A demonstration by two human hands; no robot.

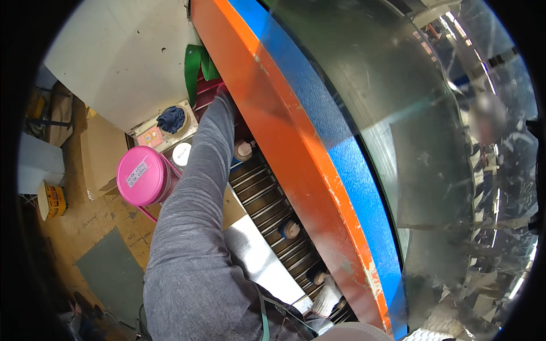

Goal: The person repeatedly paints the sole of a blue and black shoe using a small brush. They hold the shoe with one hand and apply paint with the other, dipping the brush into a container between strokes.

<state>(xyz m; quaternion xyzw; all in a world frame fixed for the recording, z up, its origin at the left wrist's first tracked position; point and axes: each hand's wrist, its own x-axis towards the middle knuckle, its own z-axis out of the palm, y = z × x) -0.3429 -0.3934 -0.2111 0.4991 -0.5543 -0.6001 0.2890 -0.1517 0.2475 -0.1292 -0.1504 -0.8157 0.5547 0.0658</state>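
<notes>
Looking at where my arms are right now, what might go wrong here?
Your white-gloved right hand is close to the metal rollers; the glove might snag if they turn. Your grey left sleeve runs beside a pale-topped item and could knock it. The pink-lidded bucket beside that sleeve might get bumped.

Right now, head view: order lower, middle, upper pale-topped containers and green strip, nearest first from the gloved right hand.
From the gloved right hand:
1. Lower container: just beside it.
2. Middle container: up-left, on the rollers.
3. Upper container: farther up-left.
4. Green strip: beyond, near the top.
</notes>
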